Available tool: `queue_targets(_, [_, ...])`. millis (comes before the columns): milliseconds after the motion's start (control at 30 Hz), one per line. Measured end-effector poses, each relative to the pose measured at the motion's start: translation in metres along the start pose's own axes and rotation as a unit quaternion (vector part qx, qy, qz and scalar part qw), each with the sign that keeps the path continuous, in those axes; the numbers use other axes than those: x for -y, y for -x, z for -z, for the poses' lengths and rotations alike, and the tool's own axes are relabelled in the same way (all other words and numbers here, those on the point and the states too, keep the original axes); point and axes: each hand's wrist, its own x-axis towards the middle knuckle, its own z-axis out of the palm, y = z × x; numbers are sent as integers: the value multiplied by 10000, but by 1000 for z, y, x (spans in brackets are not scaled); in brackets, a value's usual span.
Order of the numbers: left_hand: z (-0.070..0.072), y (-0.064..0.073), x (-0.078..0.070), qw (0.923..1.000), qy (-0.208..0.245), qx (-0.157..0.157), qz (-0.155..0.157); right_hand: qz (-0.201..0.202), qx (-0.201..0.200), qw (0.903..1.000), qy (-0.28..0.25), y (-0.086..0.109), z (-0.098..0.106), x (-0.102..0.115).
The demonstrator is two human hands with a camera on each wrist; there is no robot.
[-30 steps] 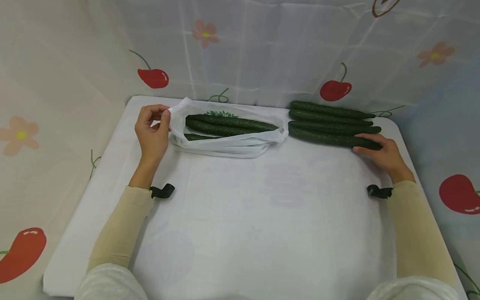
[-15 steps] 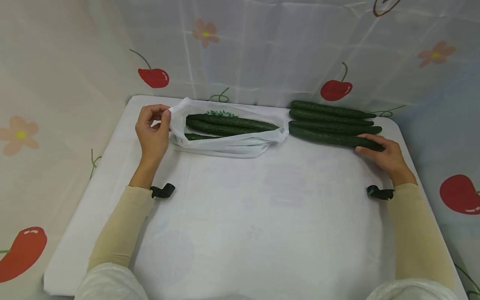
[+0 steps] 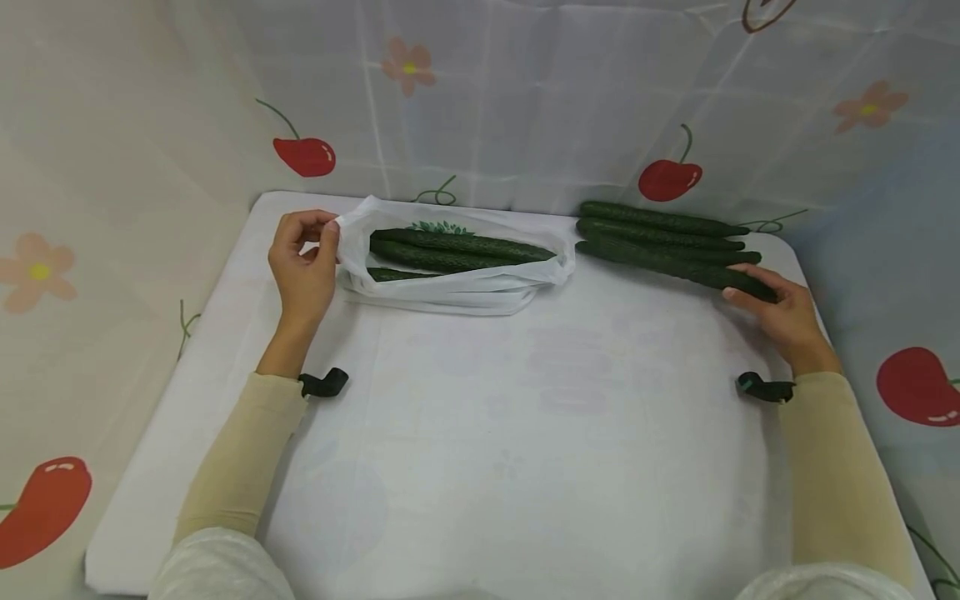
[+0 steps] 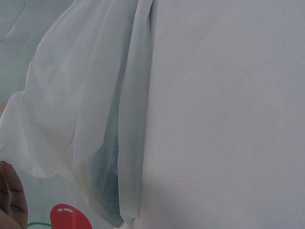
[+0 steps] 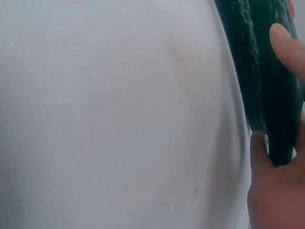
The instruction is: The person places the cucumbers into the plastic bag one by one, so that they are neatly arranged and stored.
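My left hand [image 3: 306,262] pinches the left rim of a white plastic bag [image 3: 457,296] lying on the table. Inside its open mouth show several dark green cucumbers [image 3: 450,258]. At the right, my right hand [image 3: 787,321] grips the near end of a cucumber [image 3: 697,271], thumb on one side and fingers on the other. That cucumber slants across the front of a row of others [image 3: 660,225]. In the right wrist view the gripped cucumber [image 5: 276,90] lies between thumb and fingers. The left wrist view shows the bag [image 4: 95,95] with a cucumber's dark shape through the film.
The white table [image 3: 540,450] has a rounded back edge along a hanging curtain [image 3: 510,108] printed with cherries and flowers. Each wrist wears a small black camera, such as the one on the left [image 3: 326,383].
My right hand has shifted right and slightly toward me, drawing the near end of the front cucumber away from the row. My left hand keeps its hold on the bag.
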Motion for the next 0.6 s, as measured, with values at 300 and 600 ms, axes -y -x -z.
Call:
queue_targets(300, [1, 0, 1, 10000, 2, -7, -1, 187, -250, 9995, 71, 4, 0, 16])
queue_targets(600, [0, 1, 0, 10000, -37, 30, 54, 553, -300, 9979, -173, 7, -9, 26])
